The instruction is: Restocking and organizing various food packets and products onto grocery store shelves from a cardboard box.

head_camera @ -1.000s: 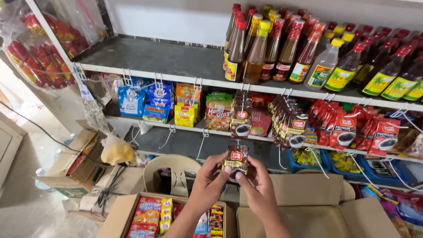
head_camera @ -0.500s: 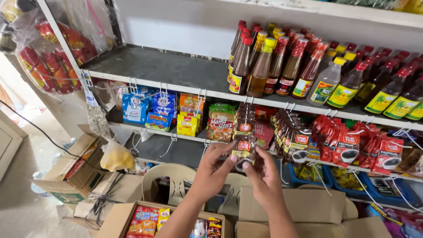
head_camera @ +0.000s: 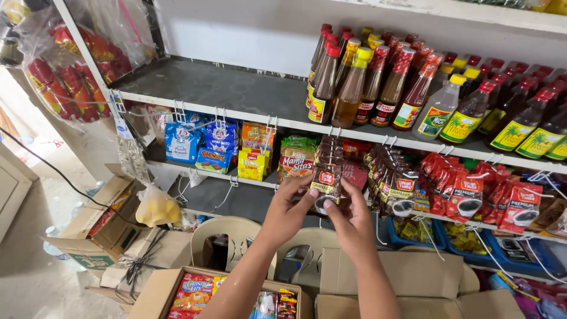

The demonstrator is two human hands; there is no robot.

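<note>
- The shelf unit [head_camera: 236,94] fills the view: a grey upper board, bare on its left part, with white edging and wire hooks along the front.
- Tall sauce bottles [head_camera: 378,77] stand in rows on the upper board's right part — brown ones with red or yellow caps, then clear ones with green labels.
- Open cardboard boxes [head_camera: 195,295] sit on the floor below, one holding snack packs; beige plastic chairs [head_camera: 236,236] stand just behind them.
- Hanging sachet strips [head_camera: 460,189] in red and brown crowd the hooks to the right; blue and yellow snack packs [head_camera: 201,145] hang to the left.
- The left hand [head_camera: 289,210] and right hand [head_camera: 351,221] are raised together at the shelf edge, fingers closed narrowly on the lower end of a brown coffee sachet strip [head_camera: 326,171].
- That strip hangs upright from the shelf front, between the green-topped packs and the other coffee strips.
</note>
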